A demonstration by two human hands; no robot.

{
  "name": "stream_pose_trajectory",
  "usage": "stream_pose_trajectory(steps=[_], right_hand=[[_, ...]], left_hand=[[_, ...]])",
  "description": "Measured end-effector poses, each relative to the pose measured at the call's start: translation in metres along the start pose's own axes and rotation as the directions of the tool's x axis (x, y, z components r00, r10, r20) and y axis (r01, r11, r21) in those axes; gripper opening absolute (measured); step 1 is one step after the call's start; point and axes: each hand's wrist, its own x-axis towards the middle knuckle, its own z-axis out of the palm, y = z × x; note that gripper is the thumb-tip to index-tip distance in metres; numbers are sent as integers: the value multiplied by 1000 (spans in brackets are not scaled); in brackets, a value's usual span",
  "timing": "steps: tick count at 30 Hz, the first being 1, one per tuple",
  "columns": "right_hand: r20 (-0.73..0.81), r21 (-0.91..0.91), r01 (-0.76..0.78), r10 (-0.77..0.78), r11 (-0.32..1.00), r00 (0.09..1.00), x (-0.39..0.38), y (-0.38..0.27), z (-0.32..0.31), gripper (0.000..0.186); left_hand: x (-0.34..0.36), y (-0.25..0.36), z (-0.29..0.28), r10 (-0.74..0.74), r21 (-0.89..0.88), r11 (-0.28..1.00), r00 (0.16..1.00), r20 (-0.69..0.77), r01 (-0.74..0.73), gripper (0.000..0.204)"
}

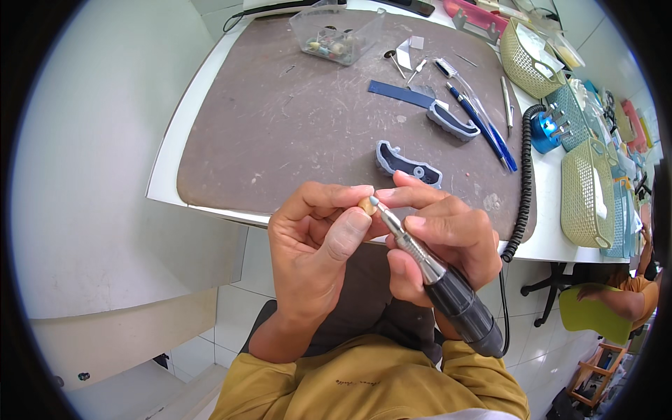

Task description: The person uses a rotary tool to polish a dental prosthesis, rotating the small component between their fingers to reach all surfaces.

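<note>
My left hand pinches a small yellowish tooth-shaped piece between thumb and forefinger, just beyond the mat's front edge. My right hand is closed on a rotary handpiece with a steel nose, black body and cord; its small pale blue tip is at the piece, apparently touching it. Just past my hands on the brown mat lies a grey-and-navy arch-shaped piece; a similar one lies farther back, by a blue strip.
A clear box of small parts, a toothbrush, pens and small tools are on the mat. Mesh baskets, a blue metal holder and a coiled cord line the right side. Another person sits at far right.
</note>
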Motion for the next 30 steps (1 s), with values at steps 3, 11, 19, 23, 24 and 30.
stream_pose_trajectory(steps=[3, 11, 19, 23, 24, 30], right_hand=[[20, -15, 24, -24, 1000, 1000, 0, 0, 0, 27], [18, -25, 6, -6, 1000, 1000, 1, -1, 0, 26], [-11, -15, -6, 6, 1000, 1000, -1, -1, 1, 26], [1, -21, -7, 7, 1000, 1000, 0, 0, 0, 27], [19, -20, 28, -28, 999, 999, 1, 1, -1, 27], [1, -31, -22, 22, 999, 1000, 0, -3, 0, 26]], left_hand=[[0, 1, -1, -8, -14, 1000, 1000, 12, 9, 15], [-2, 2, 4, -8, 62, 998, 1000, -29, 10, 15], [-2, 4, 6, -33, 92, 995, 998, -45, 37, 15], [-2, 3, 6, -24, 99, 995, 999, -41, 28, 15], [-2, 3, 7, -21, 102, 994, 999, -40, 25, 15], [-2, 2, 5, -23, 100, 995, 999, -33, 26, 15]])
